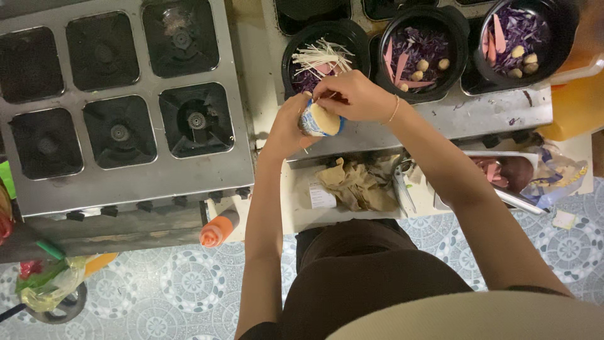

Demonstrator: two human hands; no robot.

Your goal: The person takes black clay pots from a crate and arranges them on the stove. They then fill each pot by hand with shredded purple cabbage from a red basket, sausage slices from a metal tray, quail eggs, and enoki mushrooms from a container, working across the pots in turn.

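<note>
Small blue-walled tub (319, 120) held over the black round bowls (324, 55)

Tub was gripped by the left hand (290, 126) — steadied so white strands (321, 56) could be pinched by right hand (352, 94) fingertips.

1. Both arms are bare from the upper arm down to the hands; no sleeve reaches the forearms.
2. The right hand (352, 94) carries a thin, pale gold-coloured bracelet at the wrist, a single fine strand.
3. The left hand (290, 129) shows no ring, band or watch that can be made out.
4. The torso is covered by a dark brown garment, smooth and plain, with soft folds near the waist.
5. A lighter beige fabric edge crosses the bottom of the view, nearest the camera.
</note>
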